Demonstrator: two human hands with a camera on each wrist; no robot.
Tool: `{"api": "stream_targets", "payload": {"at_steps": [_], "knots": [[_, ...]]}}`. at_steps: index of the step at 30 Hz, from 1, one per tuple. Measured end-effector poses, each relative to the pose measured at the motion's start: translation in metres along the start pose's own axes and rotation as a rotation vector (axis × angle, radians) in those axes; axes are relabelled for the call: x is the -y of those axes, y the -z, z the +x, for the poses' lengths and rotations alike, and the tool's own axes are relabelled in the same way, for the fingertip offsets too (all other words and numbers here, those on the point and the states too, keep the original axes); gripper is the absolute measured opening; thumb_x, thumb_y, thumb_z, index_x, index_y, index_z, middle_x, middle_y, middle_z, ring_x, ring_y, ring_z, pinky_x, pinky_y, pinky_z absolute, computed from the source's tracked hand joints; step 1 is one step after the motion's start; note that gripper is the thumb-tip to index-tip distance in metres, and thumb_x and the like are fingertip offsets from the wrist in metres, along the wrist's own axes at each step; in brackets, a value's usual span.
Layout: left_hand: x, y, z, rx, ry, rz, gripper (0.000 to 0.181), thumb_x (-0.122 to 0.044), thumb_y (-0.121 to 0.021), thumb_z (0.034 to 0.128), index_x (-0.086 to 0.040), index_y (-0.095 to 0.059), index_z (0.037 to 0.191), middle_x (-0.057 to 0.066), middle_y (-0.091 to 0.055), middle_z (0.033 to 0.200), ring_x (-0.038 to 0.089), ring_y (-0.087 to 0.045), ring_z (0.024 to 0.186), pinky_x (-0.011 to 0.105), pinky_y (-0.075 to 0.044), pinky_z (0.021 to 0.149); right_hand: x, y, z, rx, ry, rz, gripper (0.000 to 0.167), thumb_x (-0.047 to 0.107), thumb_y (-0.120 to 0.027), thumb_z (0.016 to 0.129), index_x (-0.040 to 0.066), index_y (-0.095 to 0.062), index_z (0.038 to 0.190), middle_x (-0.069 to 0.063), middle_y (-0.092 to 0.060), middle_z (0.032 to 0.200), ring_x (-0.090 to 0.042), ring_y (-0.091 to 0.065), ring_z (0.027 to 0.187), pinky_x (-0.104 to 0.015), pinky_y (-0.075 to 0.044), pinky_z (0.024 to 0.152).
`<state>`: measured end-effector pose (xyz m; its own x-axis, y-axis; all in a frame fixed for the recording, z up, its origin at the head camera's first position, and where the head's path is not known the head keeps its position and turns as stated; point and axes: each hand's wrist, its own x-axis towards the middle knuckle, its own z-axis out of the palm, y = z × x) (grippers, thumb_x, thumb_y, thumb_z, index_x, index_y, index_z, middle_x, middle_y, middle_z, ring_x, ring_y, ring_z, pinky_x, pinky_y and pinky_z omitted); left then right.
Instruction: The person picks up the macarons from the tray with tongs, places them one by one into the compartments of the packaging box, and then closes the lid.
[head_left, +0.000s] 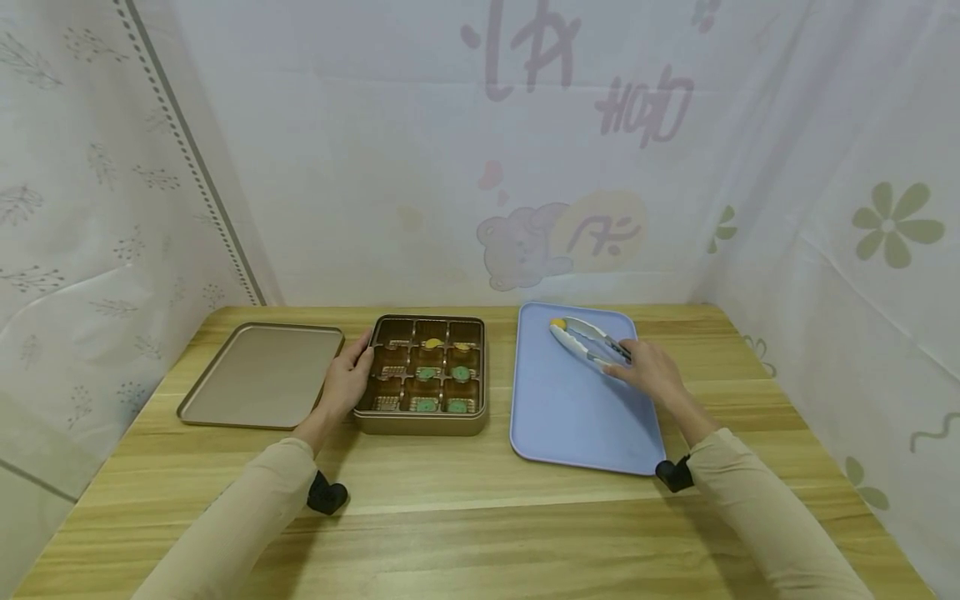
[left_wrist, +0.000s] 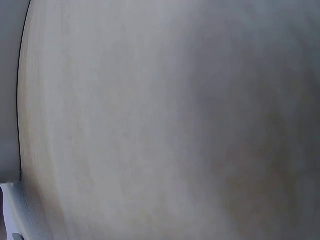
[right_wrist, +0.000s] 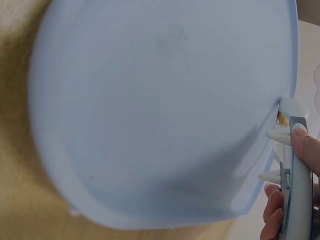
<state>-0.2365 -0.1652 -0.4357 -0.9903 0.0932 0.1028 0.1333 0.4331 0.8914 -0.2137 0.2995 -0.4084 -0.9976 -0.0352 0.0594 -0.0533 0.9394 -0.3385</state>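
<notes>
Sleeve [head_left: 240, 508] nearest me. Right hand [head_left: 654, 373] grips tongs [head_left: 573, 342]; tongs hold yellow piece [head_left: 558, 323] at far end of blue tray [head_left: 585, 425]. Left hand [head_left: 345, 383], fingers extended, rests against box [head_left: 420, 424]. Risk: if I squeeze loosely, piece may slip; if I push, box may slide.

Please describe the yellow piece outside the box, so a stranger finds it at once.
On the table, right of the box, is a blue tray. Over its far end, the right grip holds tongs. The yellow piece sits at their tips, apart from the yellow ones in the box.
</notes>
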Motion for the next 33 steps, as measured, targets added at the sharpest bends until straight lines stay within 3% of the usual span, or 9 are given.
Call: {"api": "stream_targets", "payload": {"at_steps": [33], "knots": [[0.001,-0.0001,-0.0007,0.01,-0.003,-0.008,0.049,-0.021,-0.033,0.1042,-0.003,-0.023,0.149,0.015,-0.024,0.153,0.032,-0.02,0.142,0.047,-0.022,0.115,-0.0023,0.0029,-0.0021,-0.019,0.014,0.02,0.059,0.031,-0.073,0.081,-0.009,-0.056,0.122,-0.021,-0.064,0.095,-0.024,-0.052,0.073,-0.029,-0.037,0.056]]}}
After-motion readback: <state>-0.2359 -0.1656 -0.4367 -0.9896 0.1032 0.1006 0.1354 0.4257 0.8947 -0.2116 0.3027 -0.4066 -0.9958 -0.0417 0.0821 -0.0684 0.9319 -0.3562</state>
